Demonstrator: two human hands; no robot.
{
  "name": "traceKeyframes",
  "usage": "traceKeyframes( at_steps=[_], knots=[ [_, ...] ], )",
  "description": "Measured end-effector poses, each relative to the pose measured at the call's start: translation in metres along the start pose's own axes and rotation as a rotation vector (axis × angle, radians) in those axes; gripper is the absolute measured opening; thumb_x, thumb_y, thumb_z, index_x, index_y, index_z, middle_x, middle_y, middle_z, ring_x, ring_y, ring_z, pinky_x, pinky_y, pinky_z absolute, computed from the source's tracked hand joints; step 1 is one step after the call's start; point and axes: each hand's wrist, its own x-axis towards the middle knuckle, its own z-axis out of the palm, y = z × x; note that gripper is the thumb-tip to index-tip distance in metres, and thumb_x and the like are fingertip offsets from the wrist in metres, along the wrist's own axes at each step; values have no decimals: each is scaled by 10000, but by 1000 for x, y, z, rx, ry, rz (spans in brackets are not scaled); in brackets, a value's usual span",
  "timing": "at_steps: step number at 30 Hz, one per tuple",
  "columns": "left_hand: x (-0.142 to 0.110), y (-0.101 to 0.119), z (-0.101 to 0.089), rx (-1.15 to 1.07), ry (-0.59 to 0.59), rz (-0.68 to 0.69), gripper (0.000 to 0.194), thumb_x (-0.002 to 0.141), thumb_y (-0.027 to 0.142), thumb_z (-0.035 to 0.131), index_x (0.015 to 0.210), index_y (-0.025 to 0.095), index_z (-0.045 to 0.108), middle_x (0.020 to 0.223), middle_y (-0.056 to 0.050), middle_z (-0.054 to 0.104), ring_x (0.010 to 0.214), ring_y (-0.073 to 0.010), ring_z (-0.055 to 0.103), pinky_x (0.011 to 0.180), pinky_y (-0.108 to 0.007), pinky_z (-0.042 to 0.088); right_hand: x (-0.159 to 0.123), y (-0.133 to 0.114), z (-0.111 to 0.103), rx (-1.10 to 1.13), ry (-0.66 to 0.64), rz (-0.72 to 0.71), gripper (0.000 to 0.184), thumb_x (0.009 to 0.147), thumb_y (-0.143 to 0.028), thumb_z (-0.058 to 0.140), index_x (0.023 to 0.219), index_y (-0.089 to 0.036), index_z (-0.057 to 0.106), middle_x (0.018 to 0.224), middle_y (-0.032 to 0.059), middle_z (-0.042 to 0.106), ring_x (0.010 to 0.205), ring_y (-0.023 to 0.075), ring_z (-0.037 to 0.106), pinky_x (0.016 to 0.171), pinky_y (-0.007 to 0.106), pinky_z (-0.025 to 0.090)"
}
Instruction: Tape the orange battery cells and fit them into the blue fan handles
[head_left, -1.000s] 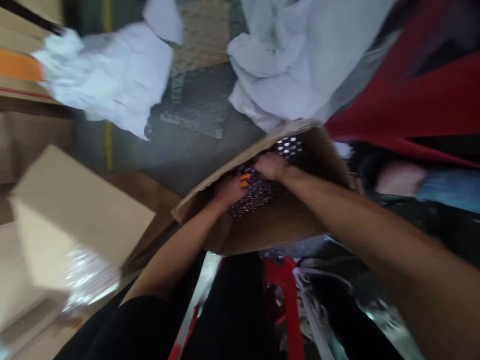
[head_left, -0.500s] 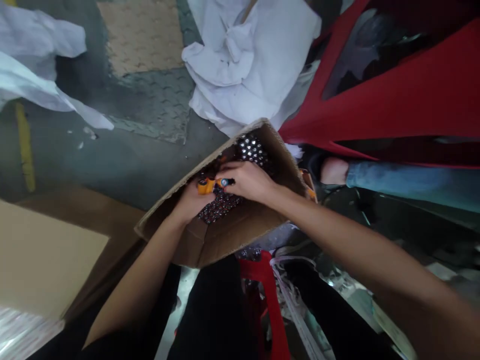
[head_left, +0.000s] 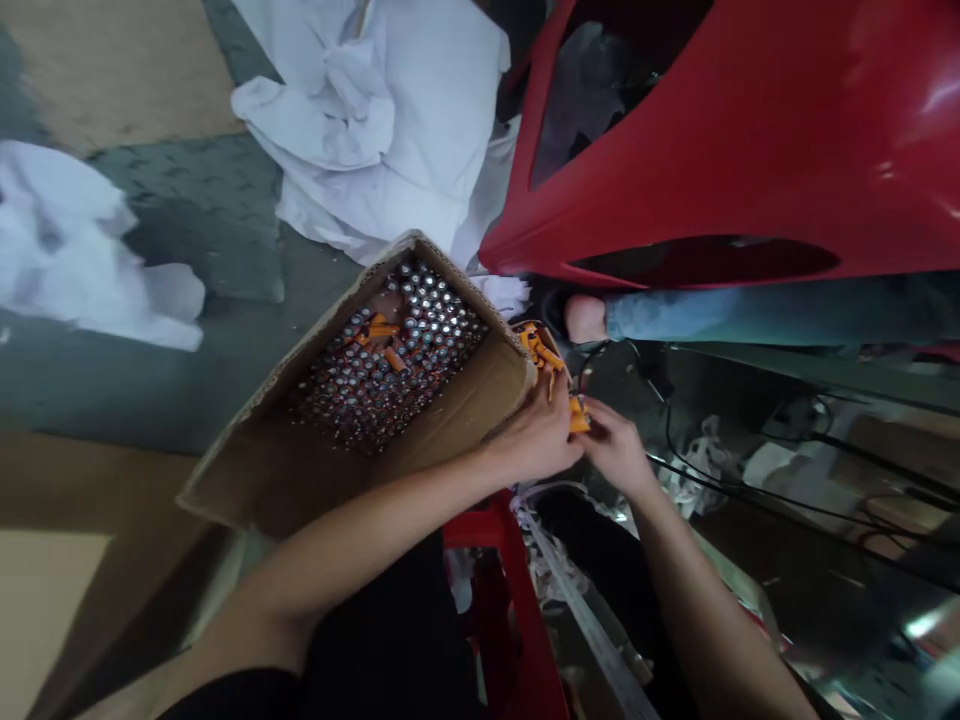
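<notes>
A deep cardboard box (head_left: 480, 405) stands tilted in front of me. Many small batteries are packed upright in it (head_left: 367, 400), their metal ends showing, with a few orange ones (head_left: 379, 328) lying loose on top. Just outside its right wall is a smaller container of loose orange batteries (head_left: 541, 348). Over this container my left hand (head_left: 544, 430) is closed around orange batteries, fingers partly hidden. Close against it, my right hand (head_left: 616, 450) pinches an orange bundle of batteries (head_left: 577, 413) between thumb and fingers.
A large red plastic chair (head_left: 712, 170) fills the upper right, beside another person's jean-clad leg (head_left: 690, 315). White crumpled sheets (head_left: 420, 130) lie on the floor ahead. A red stool (head_left: 517, 600) is beneath me. Black cables (head_left: 720, 480) run across the right side.
Both hands have left the large box, carrying orange batteries rightward to the smaller container beside it. The view has swung right, and the upright batteries in the box are uncovered.
</notes>
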Motion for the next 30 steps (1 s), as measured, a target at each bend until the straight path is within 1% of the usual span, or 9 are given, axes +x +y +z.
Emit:
traceKeyframes(
  at_steps=[3,7,9,11,14,17,21,24,30],
  knots=[
    [-1,3,4,157,46,-24,811,867,153,661,1607,23,356,1678,-307,388,1614,-418,312,1324,-553,284,51,13,26,-157,-206,21,412,868,-241,620,1253,-203,762,1256,163,791,1203,317,752,987,456,629],
    [-60,-17,-31,-52,-51,261,469,1004,373,605,1461,265,600,1456,-76,692,1325,-230,668,1154,-358,520,58,-11,17,-494,-288,84,453,970,-343,578,1406,-262,673,1285,161,786,1029,342,805,826,443,656],
    [-80,-50,-61,-46,154,108,320,1070,375,457,1247,285,708,1160,-31,794,1060,-171,749,1019,-325,584,44,-37,-5,-540,-144,62,405,1024,-394,515,1368,-275,691,1180,146,818,927,347,815,798,465,652],
    [-82,-97,-90,142,369,-138,288,1051,348,484,1168,235,721,1103,-69,786,1057,-217,734,1035,-406,580,32,-72,-26,-447,31,-72,356,1053,-416,485,1263,-276,736,1110,126,829,935,325,811,848,458,650],
    [-63,-162,-115,397,250,-220,452,912,279,703,1347,166,655,1443,-166,667,1407,-328,578,1210,-501,458,38,-133,-31,-281,37,-357,332,1075,-383,467,1177,-282,766,1101,97,825,977,269,798,915,406,642],
    [-53,-191,-121,462,119,-260,429,939,133,555,1355,165,656,1546,-153,604,1462,-293,541,1230,-437,437,81,-191,15,-375,-336,-503,357,1054,-252,458,1231,-232,767,1140,120,811,989,277,785,896,430,635],
    [-72,-181,-116,463,110,-281,337,982,188,484,1224,170,718,1379,-147,715,1325,-292,644,1159,-436,506,162,-228,112,-627,-657,-451,406,987,-84,462,1266,-93,755,1218,236,770,1138,353,736,914,476,608],
    [-94,-168,-111,448,68,-274,253,947,284,577,1110,185,743,1319,-142,732,1319,-293,641,1172,-406,487,198,-215,160,-626,-617,-483,469,1008,-66,408,1388,-48,680,1466,261,643,1364,351,602,1110,479,511],
    [-110,-169,-113,453,72,-566,316,950,238,498,1198,210,693,919,-90,785,873,-290,760,801,-365,587,188,-167,188,-570,-523,-509,609,1016,-324,574,1590,-135,500,1690,218,413,1499,394,434,1250,530,357]
  ],
)
